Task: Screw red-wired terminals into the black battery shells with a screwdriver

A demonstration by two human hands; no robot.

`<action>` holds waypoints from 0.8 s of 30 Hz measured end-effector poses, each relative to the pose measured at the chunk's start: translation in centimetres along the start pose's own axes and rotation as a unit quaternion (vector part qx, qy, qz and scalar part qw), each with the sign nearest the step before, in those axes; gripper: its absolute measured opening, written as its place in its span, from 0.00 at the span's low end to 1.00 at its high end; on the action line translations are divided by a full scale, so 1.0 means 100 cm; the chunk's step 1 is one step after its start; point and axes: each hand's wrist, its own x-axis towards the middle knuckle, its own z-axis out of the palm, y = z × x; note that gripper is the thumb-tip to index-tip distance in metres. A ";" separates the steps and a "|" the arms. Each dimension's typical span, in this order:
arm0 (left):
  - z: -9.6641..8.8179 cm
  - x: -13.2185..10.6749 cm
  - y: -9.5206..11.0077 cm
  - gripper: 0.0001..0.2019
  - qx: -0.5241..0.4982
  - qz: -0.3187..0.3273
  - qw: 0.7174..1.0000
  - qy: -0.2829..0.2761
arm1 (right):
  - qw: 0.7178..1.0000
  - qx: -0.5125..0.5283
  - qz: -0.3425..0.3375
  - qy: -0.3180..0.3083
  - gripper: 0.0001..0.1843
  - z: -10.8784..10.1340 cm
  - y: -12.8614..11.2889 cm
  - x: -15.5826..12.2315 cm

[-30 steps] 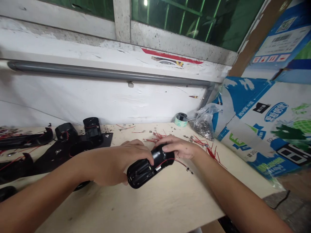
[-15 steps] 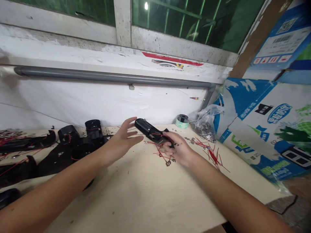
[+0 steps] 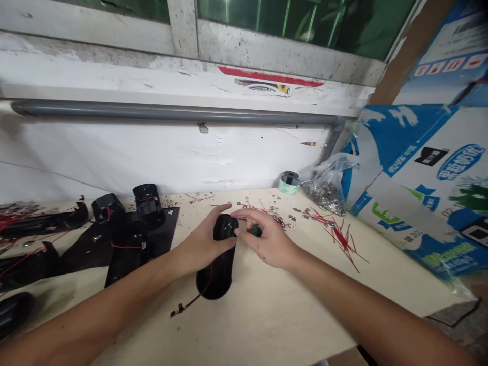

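— Where's the long black plastic housing (image 3: 215,269)?

— Lying on the pale plywood bench (image 3: 290,310), gripped near its far end by the left hand (image 3: 204,246), fingers wrapped round it.

— And the right hand (image 3: 269,240)?

— Narrowly pinched on a small green-handled tool (image 3: 256,231) (its tip hidden), just beside the housing.

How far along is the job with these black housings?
Roughly midway, it seems. Done: several black housings at the bench's left already show red wires. In hand: the left hand grips one housing, its red wire trailing, while the right hand holds a green-handled tool. Left: loose red wires and a bag of metal parts remain.
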 end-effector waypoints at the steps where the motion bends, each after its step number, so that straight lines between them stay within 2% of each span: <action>1: 0.001 0.000 -0.002 0.39 0.008 0.006 1.000 -0.017 | 1.000 -0.014 -0.005 -0.001 0.13 0.001 0.003 0.001; 3: 0.002 0.000 -0.007 0.42 0.007 0.012 0.998 -0.054 | 0.999 -0.032 0.000 -0.011 0.10 0.001 0.006 0.002; 6: 0.005 0.000 -0.015 0.40 -0.009 0.030 0.996 -0.088 | 0.999 -0.025 0.009 -0.023 0.06 0.001 0.006 0.003; 8: 0.008 0.001 -0.018 0.34 -0.027 0.037 0.996 -0.071 | 0.999 -0.010 0.014 -0.032 0.05 0.000 0.007 0.005; 10: 0.012 0.001 -0.018 0.25 -0.080 0.018 0.996 -0.027 | 0.999 -0.003 0.021 -0.035 0.06 0.000 0.008 0.006; 13: 0.017 -0.001 -0.012 0.15 -0.164 -0.058 0.984 0.028 | 0.999 -0.006 0.031 -0.027 0.08 0.000 0.011 0.007; 15: 0.020 -0.003 -0.009 0.12 -0.170 -0.087 0.981 0.035 | 0.999 -0.002 0.038 -0.026 0.08 0.000 0.012 0.007; 17: 0.021 -0.003 -0.009 0.11 -0.157 -0.072 0.984 0.032 | 0.999 0.003 0.043 -0.027 0.08 0.001 0.012 0.006; 21: 0.021 0.000 -0.018 0.10 -0.159 0.000 0.987 0.029 | 0.999 -0.002 0.032 -0.023 0.08 0.001 0.008 0.006; 24: 0.021 0.003 -0.025 0.09 -0.199 -0.001 0.979 0.040 | 0.997 0.043 0.058 0.006 0.09 -0.001 0.004 0.007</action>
